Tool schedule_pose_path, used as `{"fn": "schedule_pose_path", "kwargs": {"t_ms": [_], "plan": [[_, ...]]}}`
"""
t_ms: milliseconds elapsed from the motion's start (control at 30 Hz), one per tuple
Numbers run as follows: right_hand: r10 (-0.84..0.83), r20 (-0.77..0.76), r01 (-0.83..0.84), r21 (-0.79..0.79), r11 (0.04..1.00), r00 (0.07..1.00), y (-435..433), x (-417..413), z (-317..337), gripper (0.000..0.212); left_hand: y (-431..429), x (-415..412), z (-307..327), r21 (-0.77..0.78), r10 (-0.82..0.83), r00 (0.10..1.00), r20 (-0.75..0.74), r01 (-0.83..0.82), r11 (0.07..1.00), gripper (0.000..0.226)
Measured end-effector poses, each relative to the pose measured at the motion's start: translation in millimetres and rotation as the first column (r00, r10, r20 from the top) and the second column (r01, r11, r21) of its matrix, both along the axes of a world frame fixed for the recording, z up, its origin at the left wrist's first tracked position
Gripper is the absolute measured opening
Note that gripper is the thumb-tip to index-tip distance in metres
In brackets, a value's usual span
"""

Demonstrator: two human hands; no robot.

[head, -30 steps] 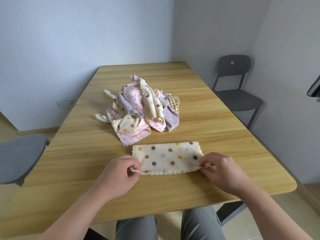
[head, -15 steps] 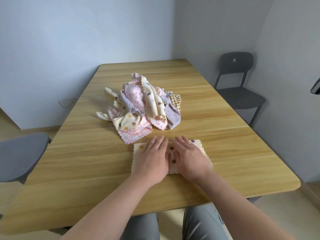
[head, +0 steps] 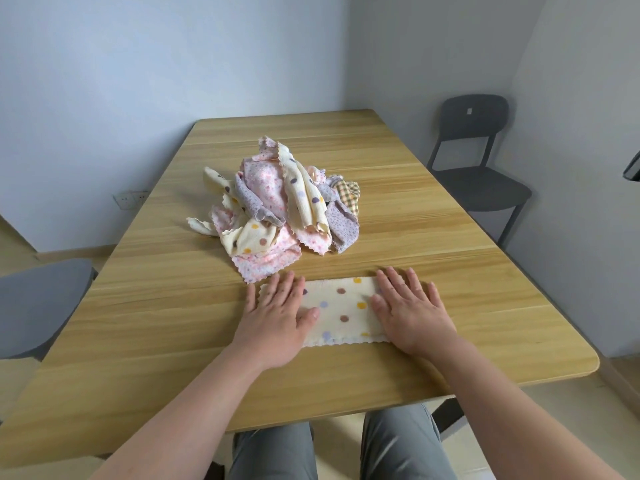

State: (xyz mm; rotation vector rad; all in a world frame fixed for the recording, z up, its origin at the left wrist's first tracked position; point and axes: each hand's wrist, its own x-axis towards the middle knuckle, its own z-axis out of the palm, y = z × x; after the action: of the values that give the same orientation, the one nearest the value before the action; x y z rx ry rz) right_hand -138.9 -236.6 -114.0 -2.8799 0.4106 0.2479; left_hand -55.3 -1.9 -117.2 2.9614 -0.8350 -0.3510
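1. Pale-walled corner room, taken up mostly by a wooden table (head: 415,237).
2. Found a cream polka-dot cloth (head: 341,310) folded into a long strip, flat near the table's front edge, scalloped hem toward the person.
3. Saw the left hand (head: 277,320) pressed palm-down on the strip's left end, fingers straight and spread, gripping nothing.
4. Saw the right hand (head: 412,317) laid likewise on the right end, fingers straight, dotted fabric bare between the two.
5. Noted a loose pile of patterned cloths (head: 277,202) just beyond the strip.
6. Spotted a dark chair (head: 478,161) at the table's right and a grey seat (head: 38,303) at its left.
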Motion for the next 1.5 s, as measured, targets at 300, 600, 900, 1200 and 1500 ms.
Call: {"fn": "schedule_pose_path", "kwargs": {"t_ms": [300,600,900,1200,1500], "plan": [[-0.229,0.171,0.227,0.026,0.973,0.958,-13.8,3.3,2.0,0.049,-45.0,-15.1,9.1,-0.044,-0.154,0.987,0.052,0.156,0.987,0.088],[-0.378,0.293,0.188,0.515,0.836,0.878,-8.1,6.4,35.6,0.015,-57.5,-21.6,1.0,0.03,-0.146,0.989,0.034,0.145,0.989,0.118],[-0.227,0.516,0.06,0.319,0.946,0.826,-3.0,-7.6,75.1,0.014,-101.9,-43.9,2.1,0.001,-0.201,0.98,0.0,0.201,0.98,0.124],[-0.162,0.533,0.061,0.202,0.977,0.83,10.2,-9.6,87.0,0.017,-116.3,-57.6,3.6,-0.107,-0.22,0.974,-0.059,0.213,0.971,0.121],[-0.272,0.474,0.082,0.383,0.92,0.837,22.4,-14.3,82.0,0.026,-35.2,-1.7,34.4,-0.645,-0.097,0.982,-0.16,-0.03,0.763,0.071]]}}
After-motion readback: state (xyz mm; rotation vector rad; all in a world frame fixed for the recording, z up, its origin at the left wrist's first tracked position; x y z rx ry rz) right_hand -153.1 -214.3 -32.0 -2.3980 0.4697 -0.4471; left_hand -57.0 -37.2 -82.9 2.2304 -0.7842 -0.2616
